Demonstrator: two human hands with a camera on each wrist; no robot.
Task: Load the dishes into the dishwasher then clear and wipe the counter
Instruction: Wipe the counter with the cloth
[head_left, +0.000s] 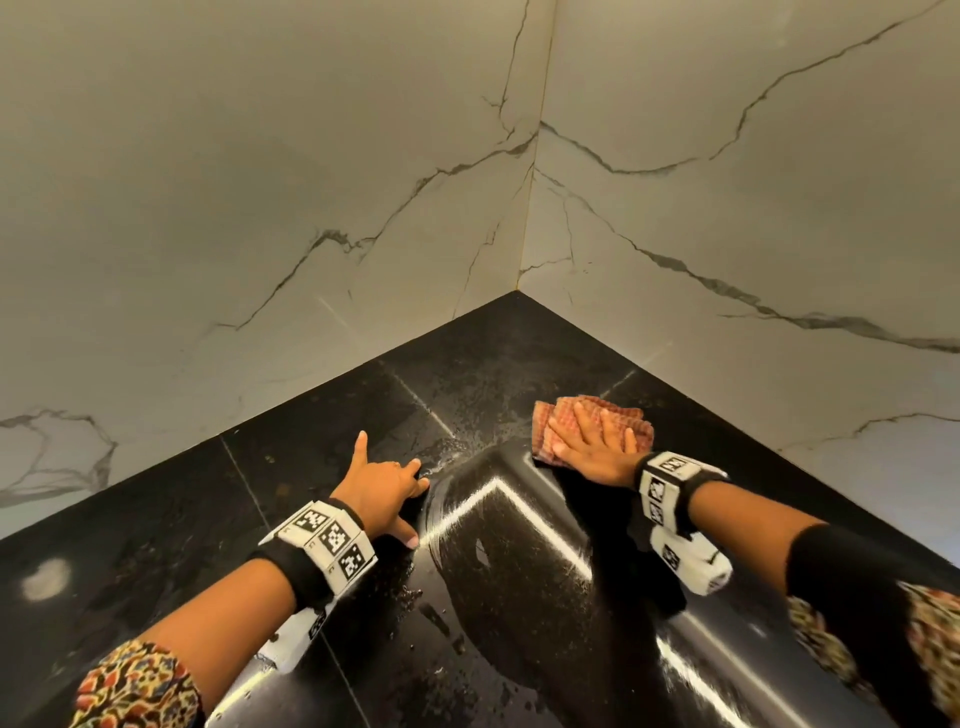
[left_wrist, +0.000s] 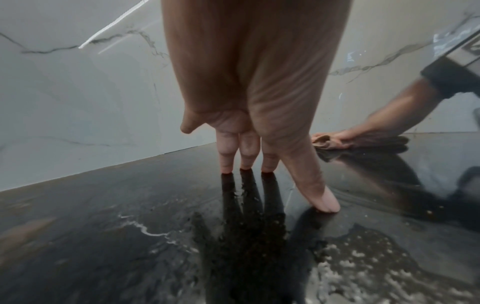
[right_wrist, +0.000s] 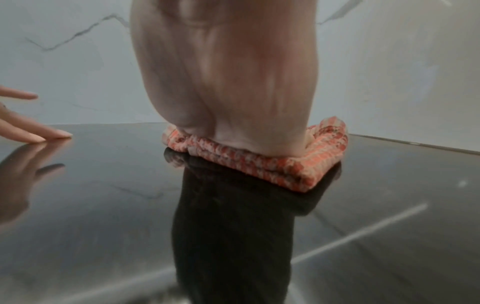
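A glossy black counter (head_left: 156, 519) fills a wall corner. My right hand (head_left: 592, 441) lies flat with straight, spread fingers on a folded red-and-white checked cloth (head_left: 639, 421), pressing it onto the counter at centre right. In the right wrist view the palm (right_wrist: 233, 92) bears down on the cloth (right_wrist: 272, 164). My left hand (head_left: 387, 488) rests on the counter (left_wrist: 103, 205) to the left, propped on straight fingertips (left_wrist: 324, 203), holding nothing. The cloth (left_wrist: 324, 142) shows at right in the left wrist view.
White marble walls (head_left: 260, 182) meet in a corner behind the counter. Water droplets and a wet film (head_left: 441, 452) lie between the hands and toward the front (left_wrist: 363, 257). A dark wiped streak (head_left: 519, 545) runs from the cloth toward me.
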